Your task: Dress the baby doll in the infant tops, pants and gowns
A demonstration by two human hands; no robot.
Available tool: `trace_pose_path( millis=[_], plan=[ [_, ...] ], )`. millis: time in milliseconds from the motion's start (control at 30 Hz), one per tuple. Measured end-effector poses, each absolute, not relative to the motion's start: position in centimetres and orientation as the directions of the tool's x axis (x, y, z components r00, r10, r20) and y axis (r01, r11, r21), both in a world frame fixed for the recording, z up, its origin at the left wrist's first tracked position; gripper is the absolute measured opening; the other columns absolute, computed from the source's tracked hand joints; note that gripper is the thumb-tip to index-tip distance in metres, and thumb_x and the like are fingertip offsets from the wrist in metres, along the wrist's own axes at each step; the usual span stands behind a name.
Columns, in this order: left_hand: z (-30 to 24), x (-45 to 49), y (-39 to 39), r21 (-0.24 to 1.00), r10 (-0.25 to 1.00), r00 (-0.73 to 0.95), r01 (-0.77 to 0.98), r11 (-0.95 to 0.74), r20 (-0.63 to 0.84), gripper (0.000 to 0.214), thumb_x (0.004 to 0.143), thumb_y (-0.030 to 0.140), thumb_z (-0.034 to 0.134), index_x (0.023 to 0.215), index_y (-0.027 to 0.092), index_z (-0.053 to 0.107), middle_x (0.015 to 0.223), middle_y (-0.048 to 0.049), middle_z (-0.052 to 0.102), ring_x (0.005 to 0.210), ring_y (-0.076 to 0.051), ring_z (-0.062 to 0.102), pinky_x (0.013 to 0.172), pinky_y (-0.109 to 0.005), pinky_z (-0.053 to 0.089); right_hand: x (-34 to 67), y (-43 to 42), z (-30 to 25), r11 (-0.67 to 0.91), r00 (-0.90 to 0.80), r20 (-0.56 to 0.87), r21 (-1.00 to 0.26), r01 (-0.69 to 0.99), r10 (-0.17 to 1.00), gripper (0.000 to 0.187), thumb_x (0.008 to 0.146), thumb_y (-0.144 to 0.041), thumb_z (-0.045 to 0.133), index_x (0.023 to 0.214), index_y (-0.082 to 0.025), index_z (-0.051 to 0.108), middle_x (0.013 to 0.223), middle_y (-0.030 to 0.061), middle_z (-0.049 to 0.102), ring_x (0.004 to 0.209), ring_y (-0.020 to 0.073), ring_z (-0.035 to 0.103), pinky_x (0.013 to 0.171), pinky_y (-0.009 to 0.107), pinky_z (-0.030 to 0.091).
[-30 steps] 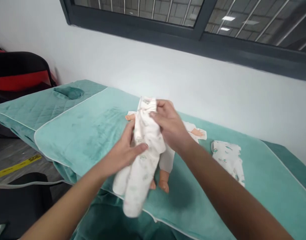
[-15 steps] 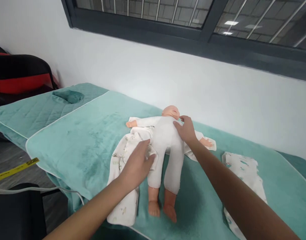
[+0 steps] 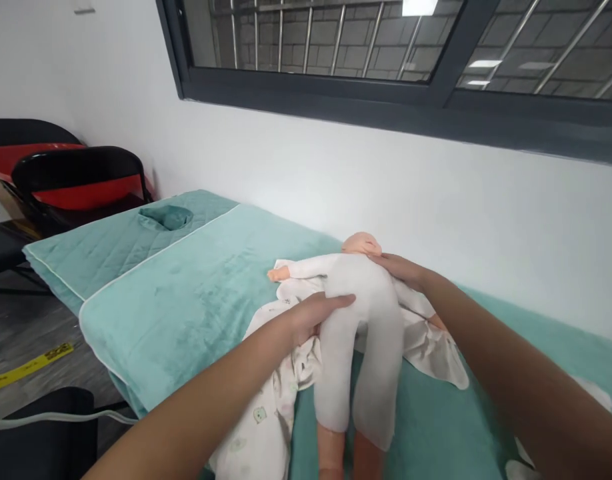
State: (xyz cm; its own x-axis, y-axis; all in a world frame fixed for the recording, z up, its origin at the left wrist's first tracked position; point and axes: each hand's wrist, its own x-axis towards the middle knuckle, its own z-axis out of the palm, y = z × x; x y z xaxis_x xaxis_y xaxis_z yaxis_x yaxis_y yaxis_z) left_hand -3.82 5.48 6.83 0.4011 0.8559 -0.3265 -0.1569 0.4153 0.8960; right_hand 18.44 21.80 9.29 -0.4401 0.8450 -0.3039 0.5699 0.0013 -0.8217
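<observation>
A baby doll (image 3: pixel 363 287) with a white cloth body lies on its back, head toward the wall, partly over a white printed baby garment (image 3: pixel 259 427). My left hand (image 3: pixel 316 313) grips the doll's hip on the left side, thumb across the front and fingers hidden beneath. At the doll's neck and shoulder, my right hand (image 3: pixel 399 267) has its fingers around the upper body, partly out of sight. The garment's other side (image 3: pixel 436 350) spreads under the doll's right-hand arm. Both bare lower legs run off the bottom edge.
The bed has a teal cover (image 3: pixel 186 293) and a face hole (image 3: pixel 166 217) at its far left end. A white wall and barred window (image 3: pixel 306 40) stand behind. Black and red chairs (image 3: pixel 81 183) are at left, with a cable (image 3: pixel 61 420) below. White cloth (image 3: pixel 523 460) lies at lower right.
My left hand has moved from the garment onto the doll's hip. My right hand has slid round its shoulder and neck. The doll's hips look raised, and the camera view has shifted.
</observation>
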Motion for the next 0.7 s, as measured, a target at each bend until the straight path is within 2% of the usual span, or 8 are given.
trace_pose_path(
  millis=[100,200,333,433,567,667,700],
  plan=[
    [8.6,-6.8,6.4,0.911,0.901,0.356,-0.230,0.343,-0.249,0.073,0.073,0.061,0.066,0.130,0.017,0.057,0.116,-0.0144,0.070,0.102,-0.031,0.070,0.085,-0.041,0.059,16.3,23.2,10.9,0.037,-0.509,-0.275,-0.853,0.520,0.815,0.055,0.081,-0.060,0.063,0.110,-0.015,0.072,0.113,0.0156,0.072,0.102,0.0325,0.067,0.086,0.040,0.056],
    [9.8,-11.2,7.7,0.938,0.953,0.222,-0.232,0.257,-0.207,0.061,0.074,0.059,0.066,0.119,0.017,0.064,0.104,-0.0143,0.074,0.084,-0.029,0.073,0.076,-0.044,0.061,12.2,24.9,11.4,0.074,-0.560,-0.207,-0.896,0.437,0.802,0.047,0.081,-0.056,0.064,0.103,-0.016,0.073,0.104,0.0156,0.074,0.096,0.0324,0.069,0.081,0.042,0.057],
    [9.6,-17.4,9.6,0.967,0.974,0.075,-0.127,0.220,-0.212,0.050,0.080,0.057,0.061,0.108,0.016,0.067,0.087,-0.0101,0.075,0.070,-0.025,0.071,0.070,-0.044,0.059,5.2,27.1,10.4,0.059,-0.558,-0.148,-0.940,0.335,0.817,0.046,0.079,-0.050,0.071,0.110,-0.016,0.069,0.111,0.0141,0.072,0.098,0.0282,0.068,0.087,0.042,0.056],
    [8.1,-21.1,11.1,0.980,0.981,0.024,-0.036,0.194,-0.193,0.046,0.082,0.057,0.058,0.100,0.015,0.067,0.081,-0.0095,0.074,0.070,-0.024,0.071,0.069,-0.042,0.059,1.1,28.4,8.8,0.077,-0.518,-0.076,-0.960,0.269,0.852,0.056,0.074,-0.046,0.077,0.119,-0.016,0.063,0.121,0.0143,0.068,0.103,0.0269,0.066,0.093,0.043,0.053],
    [5.6,-24.3,13.0,0.994,0.994,-0.037,0.041,0.103,-0.102,0.047,0.084,0.055,0.056,0.107,0.015,0.064,0.085,-0.0055,0.074,0.078,-0.024,0.071,0.074,-0.040,0.058,-0.9,29.6,6.8,0.081,-0.432,-0.053,-0.955,0.286,0.900,0.067,0.067,-0.042,0.083,0.123,-0.014,0.059,0.120,0.0157,0.067,0.099,0.0268,0.066,0.091,0.044,0.054],
    [4.8,-25.2,13.3,0.951,0.963,-0.250,0.257,0.171,-0.106,0.053,0.081,0.055,0.059,0.114,0.013,0.062,0.097,-0.0080,0.072,0.088,-0.027,0.070,0.080,-0.042,0.056,0.7,29.8,5.8,0.158,-0.453,-0.060,-0.889,0.429,0.889,0.057,0.079,-0.055,0.067,0.120,-0.017,0.060,0.117,0.0138,0.068,0.094,0.0241,0.066,0.082,0.038,0.055],
    [4.8,-25.2,13.0,0.917,0.942,-0.329,0.357,0.181,-0.057,0.052,0.080,0.052,0.061,0.116,0.014,0.062,0.105,-0.0098,0.070,0.093,-0.028,0.069,0.085,-0.043,0.055,1.9,29.8,5.6,0.177,-0.450,-0.080,-0.848,0.500,0.889,0.052,0.084,-0.059,0.058,0.116,-0.018,0.062,0.113,0.0126,0.069,0.091,0.0229,0.066,0.079,0.036,0.054]
  ],
)
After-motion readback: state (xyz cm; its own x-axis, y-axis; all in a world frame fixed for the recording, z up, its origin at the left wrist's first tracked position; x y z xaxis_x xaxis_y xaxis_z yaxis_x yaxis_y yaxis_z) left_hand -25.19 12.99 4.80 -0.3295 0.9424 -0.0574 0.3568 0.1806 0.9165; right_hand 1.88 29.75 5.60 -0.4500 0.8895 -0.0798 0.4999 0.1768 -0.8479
